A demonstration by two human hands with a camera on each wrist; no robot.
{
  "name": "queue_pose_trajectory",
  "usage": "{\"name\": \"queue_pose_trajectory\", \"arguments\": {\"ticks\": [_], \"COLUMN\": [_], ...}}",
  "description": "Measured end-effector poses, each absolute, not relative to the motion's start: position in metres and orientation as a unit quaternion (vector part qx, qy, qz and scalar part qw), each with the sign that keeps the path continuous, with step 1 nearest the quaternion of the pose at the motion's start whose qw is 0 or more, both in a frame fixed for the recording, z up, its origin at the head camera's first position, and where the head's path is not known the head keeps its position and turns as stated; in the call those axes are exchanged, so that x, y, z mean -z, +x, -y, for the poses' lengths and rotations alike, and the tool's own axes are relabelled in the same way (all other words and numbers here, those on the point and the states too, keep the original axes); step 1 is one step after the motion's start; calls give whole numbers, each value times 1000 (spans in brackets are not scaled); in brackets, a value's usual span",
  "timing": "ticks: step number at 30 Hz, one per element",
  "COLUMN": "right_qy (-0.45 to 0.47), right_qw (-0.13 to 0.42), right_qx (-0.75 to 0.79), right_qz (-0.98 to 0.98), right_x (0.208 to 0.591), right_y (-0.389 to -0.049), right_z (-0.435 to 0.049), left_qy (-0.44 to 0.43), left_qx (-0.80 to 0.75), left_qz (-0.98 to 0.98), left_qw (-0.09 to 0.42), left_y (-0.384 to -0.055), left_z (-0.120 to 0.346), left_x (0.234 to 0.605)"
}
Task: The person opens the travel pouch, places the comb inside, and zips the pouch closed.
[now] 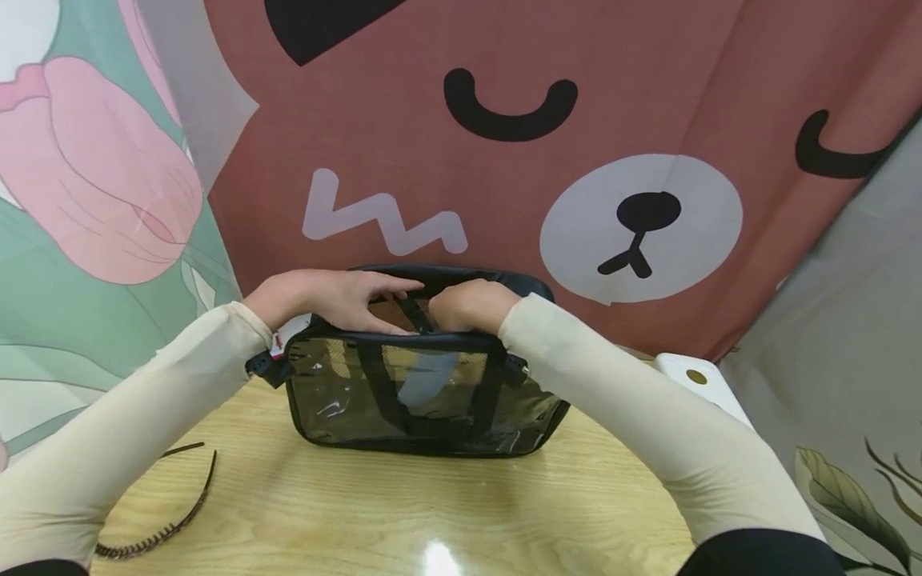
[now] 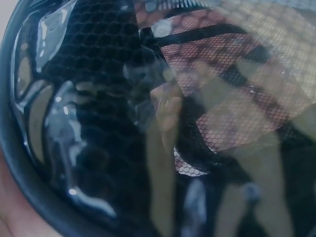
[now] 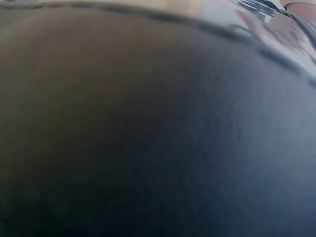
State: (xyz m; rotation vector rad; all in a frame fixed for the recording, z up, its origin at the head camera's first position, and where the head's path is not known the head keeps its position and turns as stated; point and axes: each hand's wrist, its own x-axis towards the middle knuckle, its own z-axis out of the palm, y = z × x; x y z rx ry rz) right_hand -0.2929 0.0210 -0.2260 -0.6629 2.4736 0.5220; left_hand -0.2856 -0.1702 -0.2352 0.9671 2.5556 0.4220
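A see-through smoky bag [image 1: 338,400] with black trim and straps stands on the wooden table in the head view, its top unzipped. My left hand [image 1: 349,300] lies over the left part of the opening, thumb and fingers spread apart along the rim. Inside the opening's right part is my right hand [image 1: 471,304], bent at the wrist; its fingertips are hidden. A pale, blurred shape [image 1: 428,376] shows through the front panel. Clear plastic [image 2: 64,123] and mesh [image 2: 232,113] fill the left wrist view. A dark, blurred surface [image 3: 158,128] covers most of the right wrist view.
A brown toothed headband [image 1: 169,534] lies at the left on the wooden table [image 1: 403,512]. To the right, partly behind my right sleeve, is a white object [image 1: 702,384] with a gold dot. A cartoon-printed curtain [image 1: 504,192] hangs close behind the bag.
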Motion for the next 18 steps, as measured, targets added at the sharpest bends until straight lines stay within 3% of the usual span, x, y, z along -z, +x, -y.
{"name": "queue_pose_trajectory", "arguments": {"ticks": [10, 18], "right_qy": [-194, -208], "right_qw": [273, 245], "right_qx": [-134, -159], "right_qz": [-933, -933], "right_x": [226, 222], "right_y": [-291, -296], "right_z": [-30, -34], "left_qy": [343, 336], "left_qx": [-151, -156], "left_qz": [-907, -909], "left_qw": [190, 192], "left_y": [-286, -287], "left_z": [170, 169], "left_x": [236, 235]}}
